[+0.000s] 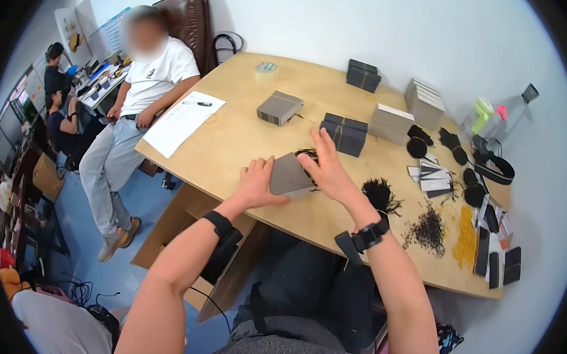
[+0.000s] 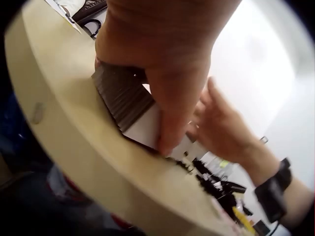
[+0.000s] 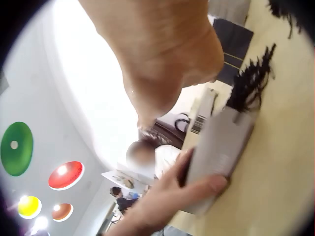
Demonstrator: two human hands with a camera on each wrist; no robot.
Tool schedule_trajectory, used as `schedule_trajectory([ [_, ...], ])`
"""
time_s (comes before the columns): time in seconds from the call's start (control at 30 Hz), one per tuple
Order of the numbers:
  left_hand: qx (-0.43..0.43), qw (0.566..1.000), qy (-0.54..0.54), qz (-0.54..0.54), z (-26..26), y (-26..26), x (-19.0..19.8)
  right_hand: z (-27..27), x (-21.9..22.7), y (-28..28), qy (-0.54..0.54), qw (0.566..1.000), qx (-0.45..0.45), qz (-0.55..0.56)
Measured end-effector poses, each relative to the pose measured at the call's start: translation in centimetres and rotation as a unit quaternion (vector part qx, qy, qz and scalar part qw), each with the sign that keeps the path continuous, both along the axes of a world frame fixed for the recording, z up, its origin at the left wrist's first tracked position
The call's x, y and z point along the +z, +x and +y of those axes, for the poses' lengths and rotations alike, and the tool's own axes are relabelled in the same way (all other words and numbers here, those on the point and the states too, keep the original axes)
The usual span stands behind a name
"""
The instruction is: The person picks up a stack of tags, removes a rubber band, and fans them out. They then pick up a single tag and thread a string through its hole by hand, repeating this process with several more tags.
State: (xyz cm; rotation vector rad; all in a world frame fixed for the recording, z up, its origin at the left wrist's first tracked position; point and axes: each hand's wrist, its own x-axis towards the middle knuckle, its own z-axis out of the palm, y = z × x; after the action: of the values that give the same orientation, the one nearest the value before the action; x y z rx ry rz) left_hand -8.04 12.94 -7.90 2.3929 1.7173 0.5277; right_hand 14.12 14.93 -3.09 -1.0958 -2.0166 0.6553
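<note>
A block-like stack of grey hang tags point(image 1: 288, 171) stands near the table's front edge, black strings bunched at its far right end. My left hand point(image 1: 256, 183) grips it from the left, the thumb along the near face and the fingers over the far side. In the right wrist view that thumb point(image 3: 216, 183) presses on the pale face of the stack, beside the tuft of black strings point(image 3: 250, 81). Beyond the strings my right hand point(image 1: 329, 168) is raised with its fingers extended, holding nothing.
Another banded grey stack point(image 1: 280, 107) and dark banded stacks point(image 1: 344, 134) lie farther back. To the right are black string bundles point(image 1: 381, 196), loose black bits point(image 1: 427, 230) and a yellow pile point(image 1: 465, 237). A paper sheet point(image 1: 181, 128) lies left, near a seated person point(image 1: 159, 74).
</note>
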Motion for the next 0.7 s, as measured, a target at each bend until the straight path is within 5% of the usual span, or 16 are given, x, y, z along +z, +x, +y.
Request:
schedule_trajectory([
  [0.2, -0.088, 0.996, 0.002, -0.033, -1.6, -1.9, 7.4, -7.5, 3.1, 5.9, 0.026, 0.996, -0.010, -0.088],
  [0.33, -0.167, 0.985, 0.001, -0.033, -5.4, -2.6, 15.1, -10.2, 0.9, 1.8, 0.157, 0.988, -0.009, -0.006],
  [0.4, -0.160, 0.986, -0.024, -0.024, -7.8, -2.1, 18.2, -11.2, 1.5, -0.8, 0.114, 0.992, -0.014, 0.052],
  [0.53, -0.165, 0.986, -0.017, 0.004, -11.3, -1.9, 20.1, -11.4, 2.2, -4.1, 0.140, 0.963, -0.033, 0.228],
  [0.57, -0.167, 0.986, -0.016, 0.009, -11.9, -1.9, 20.4, -10.8, 2.1, -3.7, 0.143, 0.961, -0.035, 0.232],
  [0.63, -0.171, 0.983, -0.025, -0.056, -13.5, -2.0, 20.7, -10.0, 2.1, -1.7, 0.014, 0.989, 0.100, 0.107],
  [0.7, -0.150, 0.984, -0.038, -0.086, -14.8, -1.9, 20.3, -12.9, 2.4, -1.1, 0.081, 0.987, 0.038, 0.135],
])
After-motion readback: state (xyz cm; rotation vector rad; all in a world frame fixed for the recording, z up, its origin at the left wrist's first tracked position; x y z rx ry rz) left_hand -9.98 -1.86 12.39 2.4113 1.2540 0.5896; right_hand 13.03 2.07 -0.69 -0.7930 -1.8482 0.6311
